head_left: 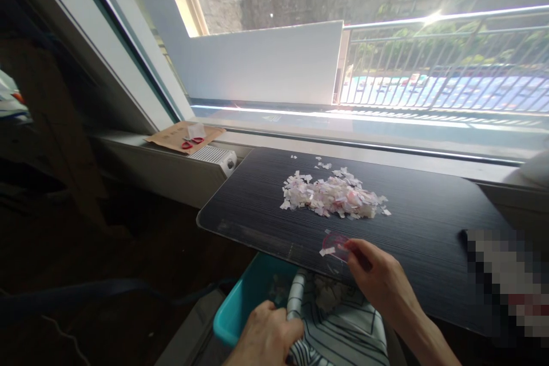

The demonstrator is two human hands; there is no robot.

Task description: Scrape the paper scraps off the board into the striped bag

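Note:
My right hand (377,271) pinches a thin, see-through pinkish-red piece (334,245) at the front edge of the dark tabletop (244,194). A few white paper scraps lie by that piece. Beyond it is a loose heap of small white and pale pink paper bits (334,194). Below the edge, my left hand (270,331) is closed on the rolled rim of a striped white cloth (343,326), perhaps a bag or garment. More scraps show in a fold of the cloth. A teal bin (231,311) stands left of it, with pale bits inside.
Red-handled scissors (193,142) and a small clear item (197,131) lie on a brown envelope (165,138) on the sill, left of the table. A blurred-out flat object (501,280) lies at the right. Behind runs a large window with a railing (429,68) outside.

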